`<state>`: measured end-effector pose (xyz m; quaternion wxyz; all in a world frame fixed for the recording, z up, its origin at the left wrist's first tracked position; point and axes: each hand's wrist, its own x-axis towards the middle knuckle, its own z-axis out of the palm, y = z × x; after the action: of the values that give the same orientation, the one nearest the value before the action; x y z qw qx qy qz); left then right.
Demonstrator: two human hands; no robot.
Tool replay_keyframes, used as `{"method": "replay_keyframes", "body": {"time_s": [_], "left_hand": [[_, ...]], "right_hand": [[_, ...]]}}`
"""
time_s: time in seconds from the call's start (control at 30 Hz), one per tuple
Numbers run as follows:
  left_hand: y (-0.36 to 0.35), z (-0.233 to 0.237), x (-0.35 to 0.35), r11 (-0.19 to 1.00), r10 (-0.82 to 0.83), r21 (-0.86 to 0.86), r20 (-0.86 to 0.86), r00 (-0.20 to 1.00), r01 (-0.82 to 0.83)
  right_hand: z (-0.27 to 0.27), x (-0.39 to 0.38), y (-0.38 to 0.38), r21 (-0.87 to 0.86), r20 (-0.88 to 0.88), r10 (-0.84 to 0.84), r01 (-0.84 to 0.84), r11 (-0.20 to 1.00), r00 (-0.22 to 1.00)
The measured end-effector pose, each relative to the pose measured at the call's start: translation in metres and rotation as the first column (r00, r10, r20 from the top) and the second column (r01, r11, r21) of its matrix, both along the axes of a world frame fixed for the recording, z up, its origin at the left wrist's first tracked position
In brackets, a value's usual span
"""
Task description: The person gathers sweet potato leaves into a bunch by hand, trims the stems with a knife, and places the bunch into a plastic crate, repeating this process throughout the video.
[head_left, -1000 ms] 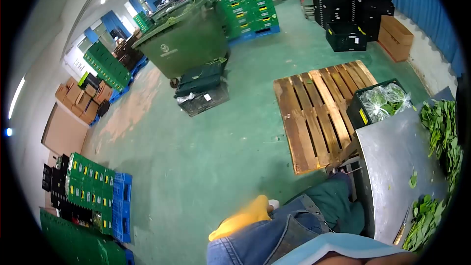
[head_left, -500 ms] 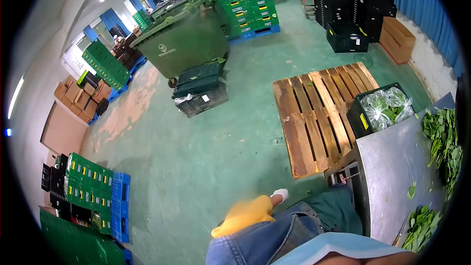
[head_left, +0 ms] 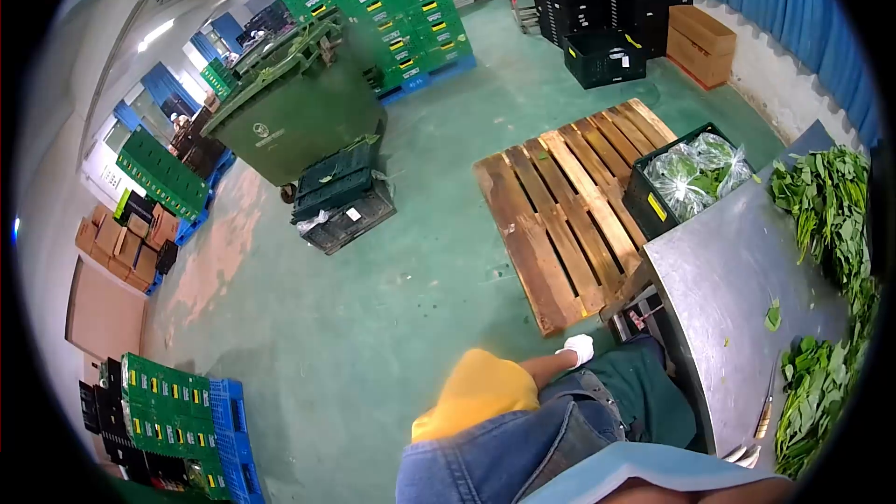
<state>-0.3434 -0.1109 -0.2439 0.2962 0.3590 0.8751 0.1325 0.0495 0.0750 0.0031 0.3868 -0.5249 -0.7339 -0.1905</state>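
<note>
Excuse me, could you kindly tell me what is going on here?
A person with a yellow sleeve is at a metal table with leafy greens along one side. Their white-gloved left hand is off the table; whether it holds anything is unclear. The right hand barely shows, near the handle of a knife lying beside the greens. A dark crate of bagged greens stands by the table's far end.
</note>
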Motion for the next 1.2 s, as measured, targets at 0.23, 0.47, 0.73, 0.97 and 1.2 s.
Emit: {"method": "replay_keyframes", "body": {"time_s": [0.23, 0.47, 0.73, 0.97, 1.2], "left_hand": [[-0.040, 0.004, 0.018, 0.948, 0.268, -0.174, -0.022, 0.963, -0.268], [-0.133, 0.012, 0.034, 0.880, 0.275, -0.365, -0.129, 0.953, -0.304], [-0.104, -0.021, 0.017, 0.886, 0.397, -0.169, -0.206, 0.895, -0.432], [-0.021, 0.014, -0.005, 0.906, 0.421, 0.157, -0.231, 0.877, -0.393], [0.011, 0.076, 0.002, 0.811, 0.388, 0.464, 0.029, 0.921, -0.357]], "right_hand": [[-0.020, -0.005, 0.021, 0.167, -0.298, 0.376, -0.339, 0.926, 0.877], [-0.034, 0.023, 0.039, -0.016, -0.053, 0.039, -0.040, 0.999, 0.998], [-0.015, 0.017, 0.003, -0.286, -0.330, -0.041, -0.059, 0.956, 0.943], [0.037, -0.024, 0.047, -0.416, -0.067, 0.084, -0.104, 0.903, 0.994], [0.008, 0.002, 0.064, -0.660, 0.107, -0.111, 0.154, 0.736, 0.988]]}}
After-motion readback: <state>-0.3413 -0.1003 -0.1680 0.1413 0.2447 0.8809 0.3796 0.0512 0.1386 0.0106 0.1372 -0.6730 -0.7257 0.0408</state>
